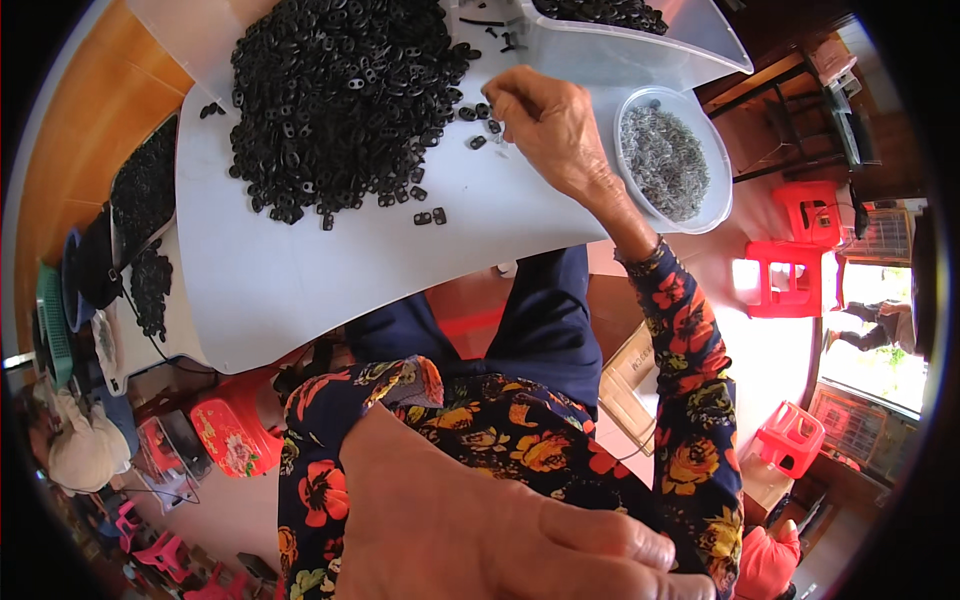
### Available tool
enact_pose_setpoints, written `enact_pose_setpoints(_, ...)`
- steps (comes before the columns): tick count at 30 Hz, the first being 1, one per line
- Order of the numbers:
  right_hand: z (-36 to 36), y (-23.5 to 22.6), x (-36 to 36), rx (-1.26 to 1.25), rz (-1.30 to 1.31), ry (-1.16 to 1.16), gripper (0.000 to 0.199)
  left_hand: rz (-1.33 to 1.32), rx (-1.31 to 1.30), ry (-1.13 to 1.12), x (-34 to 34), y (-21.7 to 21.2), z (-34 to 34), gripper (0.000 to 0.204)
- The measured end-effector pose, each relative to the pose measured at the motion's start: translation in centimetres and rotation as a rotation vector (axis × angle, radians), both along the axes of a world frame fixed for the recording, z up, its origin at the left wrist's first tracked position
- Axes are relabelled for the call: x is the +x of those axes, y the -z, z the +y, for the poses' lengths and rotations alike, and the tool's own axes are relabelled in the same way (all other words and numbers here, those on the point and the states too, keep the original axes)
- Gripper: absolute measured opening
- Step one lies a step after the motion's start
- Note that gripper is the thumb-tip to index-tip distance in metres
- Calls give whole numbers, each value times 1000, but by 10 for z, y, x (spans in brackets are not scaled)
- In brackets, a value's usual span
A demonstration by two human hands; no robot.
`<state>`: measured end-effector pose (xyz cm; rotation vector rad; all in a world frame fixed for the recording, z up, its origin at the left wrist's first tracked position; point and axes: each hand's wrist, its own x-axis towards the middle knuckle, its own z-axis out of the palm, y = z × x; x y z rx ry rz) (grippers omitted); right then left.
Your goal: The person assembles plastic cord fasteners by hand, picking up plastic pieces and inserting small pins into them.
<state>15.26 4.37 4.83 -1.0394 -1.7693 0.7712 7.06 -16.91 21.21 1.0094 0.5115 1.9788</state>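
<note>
At the far left is a green basket (pixel 52 325), then a red stool (pixel 235 430) near the white table (pixel 270 290). A heap of black links (pixel 320 110) covers the table's far left part, with two loose links (pixel 430 217) lying just off its near edge. The left hand (pixel 520 530) is raised close to the camera, fingers bent, fingertips out of view; whether it grips anything I cannot tell. The right hand (pixel 545 125) is over the table beside a few stray links (pixel 478 142), its fingers curled together; I cannot tell whether something is between them. Beyond it stands a clear tub (pixel 630 65) and, right, a bowl (pixel 723 205) of clear bits (pixel 665 160).
</note>
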Motion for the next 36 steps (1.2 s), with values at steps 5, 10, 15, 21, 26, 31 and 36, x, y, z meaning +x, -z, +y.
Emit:
enact_pose_setpoints(5, 5, 23, 7, 117, -494, -25, 9, 486, -808, 247, -36, -38, 3, 30)
enact_pose_setpoints(10, 10, 23, -7, 292, -669, -53, 12, -113, -240, -43, -10, -6, -2, 27)
enact_pose_setpoints(15, 8, 25, -8, 211, -878, -115, 15, 62, -308, 51, -40, 8, 15, 17)
enact_pose_setpoints(21, 8, 21, -18, 252, -926, -220, 14, 226, 38, 357, -75, 95, 67, 19)
enact_pose_setpoints(26, 12, 36, -9, 229, -810, -199, 3, 517, -261, 104, -85, 151, 117, 10)
enact_pose_setpoints(31, -2, 34, -4, 215, -633, -164, 6, 664, -356, 84, -95, 175, 132, 12)
enact_pose_setpoints(36, -21, 19, -3, -144, -193, -134, 11, 944, -294, 5, -93, 196, 144, 9)
